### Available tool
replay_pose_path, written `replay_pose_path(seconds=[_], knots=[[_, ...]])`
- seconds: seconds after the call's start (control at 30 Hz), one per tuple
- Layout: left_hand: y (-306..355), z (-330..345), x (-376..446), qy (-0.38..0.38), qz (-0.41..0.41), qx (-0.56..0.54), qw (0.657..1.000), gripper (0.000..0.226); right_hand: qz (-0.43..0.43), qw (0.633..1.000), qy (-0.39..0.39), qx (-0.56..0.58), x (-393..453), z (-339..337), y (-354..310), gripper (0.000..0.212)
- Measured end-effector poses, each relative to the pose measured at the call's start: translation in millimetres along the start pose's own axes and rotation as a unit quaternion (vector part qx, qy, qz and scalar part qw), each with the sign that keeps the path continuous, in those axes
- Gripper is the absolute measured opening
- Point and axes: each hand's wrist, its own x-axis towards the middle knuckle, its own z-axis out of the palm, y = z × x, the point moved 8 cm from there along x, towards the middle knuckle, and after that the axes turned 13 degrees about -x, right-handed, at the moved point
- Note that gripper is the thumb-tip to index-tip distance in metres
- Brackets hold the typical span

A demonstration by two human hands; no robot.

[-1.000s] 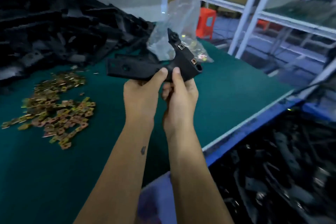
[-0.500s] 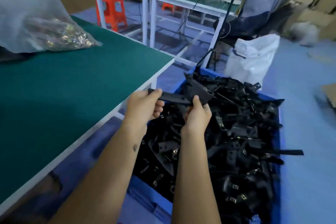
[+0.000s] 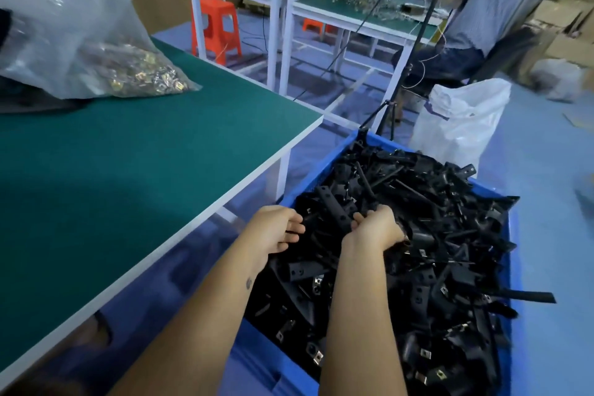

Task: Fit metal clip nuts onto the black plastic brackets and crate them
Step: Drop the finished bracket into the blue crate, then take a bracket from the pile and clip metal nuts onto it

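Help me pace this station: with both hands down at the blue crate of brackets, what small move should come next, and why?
Probably let go and draw both hands back toward the green table. The left hand and right hand hold a black bracket low against the pile in the blue crate, so it looks delivered. The bag of clip nuts sits on the table.

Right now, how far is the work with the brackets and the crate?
Done: the blue crate is heaped with black brackets, several showing metal clips. In hand: both hands, left hand and right hand, lay one bracket on the heap. Left: a bag of clip nuts remains on the green table.
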Motion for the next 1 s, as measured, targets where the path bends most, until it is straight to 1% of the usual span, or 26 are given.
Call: replay_pose_path(seconds=[0.1,0.17,0.27,0.37,0.43,0.47,0.57,0.6,0.63,0.7,0.73,0.77,0.8,0.87,0.9,0.93,1.0], knots=[[19,6,-15,-0.045,0.028,0.055,0.997,0.02,-0.076,0.995,-0.053,-0.027,-40,36,9,0.036],[46,4,-28,-0.058,0.09,0.089,0.99,0.028,-0.147,0.983,-0.103,-0.041,-76,68,3,0.026],[102,-31,-52,-0.016,0.211,0.098,0.973,0.033,-0.24,0.956,-0.165,-0.031,-141,114,-12,0.019],[147,-92,-84,0.031,0.285,0.057,0.956,0.035,-0.309,0.915,-0.26,0.004,-220,159,-15,0.026],[163,-142,-103,0.081,0.315,0.007,0.946,0.035,-0.331,0.879,-0.343,0.018,-275,189,1,0.028],[167,-169,-112,0.118,0.33,-0.015,0.937,0.033,-0.333,0.861,-0.383,0.012,-301,204,16,0.028],[158,-252,-140,0.253,0.355,-0.045,0.899,0.019,-0.317,0.805,-0.498,-0.058,-371,238,79,0.028],[150,-278,-150,0.286,0.359,-0.072,0.886,0.018,-0.323,0.775,-0.534,-0.099,-393,247,104,0.026],[141,-304,-160,0.322,0.36,-0.087,0.871,0.019,-0.336,0.737,-0.567,-0.148,-413,254,127,0.024],[128,-353,-186,0.412,0.354,-0.059,0.837,0.025,-0.366,0.64,-0.625,-0.258,-445,271,173,0.016],[122,-377,-201,0.459,0.351,-0.044,0.815,0.025,-0.384,0.595,-0.636,-0.308,-453,280,191,0.015],[115,-401,-218,0.507,0.351,-0.046,0.786,0.023,-0.408,0.56,-0.63,-0.35,-453,291,205,0.018],[106,-424,-236,0.555,0.355,-0.062,0.75,0.021,-0.439,0.539,-0.606,-0.386,-448,301,213,0.023],[84,-463,-266,0.628,0.361,-0.126,0.677,0.018,-0.511,0.529,-0.513,-0.443,-426,321,215,0.032],[74,-475,-274,0.646,0.362,-0.156,0.653,0.016,-0.546,0.518,-0.469,-0.461,-417,329,214,0.036],[66,-484,-276,0.655,0.359,-0.174,0.641,0.014,-0.578,0.498,-0.437,-0.477,-411,336,214,0.041],[60,-490,-268,0.665,0.338,-0.164,0.646,0.016,-0.629,0.452,-0.395,-0.494,-405,350,213,0.052]])
